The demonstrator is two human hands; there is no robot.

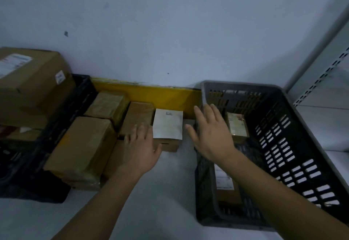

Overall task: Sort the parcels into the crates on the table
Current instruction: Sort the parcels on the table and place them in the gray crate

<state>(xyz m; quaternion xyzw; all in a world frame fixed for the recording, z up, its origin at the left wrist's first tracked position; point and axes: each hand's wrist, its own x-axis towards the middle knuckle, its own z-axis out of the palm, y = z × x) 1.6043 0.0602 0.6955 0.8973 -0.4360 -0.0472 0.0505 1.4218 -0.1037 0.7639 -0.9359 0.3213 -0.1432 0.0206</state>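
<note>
left hand (140,145): we see it flat, fingers straight and spread, lying on brown parcels just left of the white-label box — it holds nothing.
right hand (209,134): fingers wide and straight, over the near-left wall of the grey crate, holding nothing.
white-label box (167,128): a small brown box on the table between our two hands; its white label has tiny dark writing at the top, too small for us to read.
brown parcels (85,145): taped boxes packed close together, left of the white-label box.
grey crate (294,145): on the right, with a small box (237,124) and a flat parcel (224,181) whose white label we cannot read.
black crate (56,126): far left — a big box (32,81) with a blurry label sits on it.
</note>
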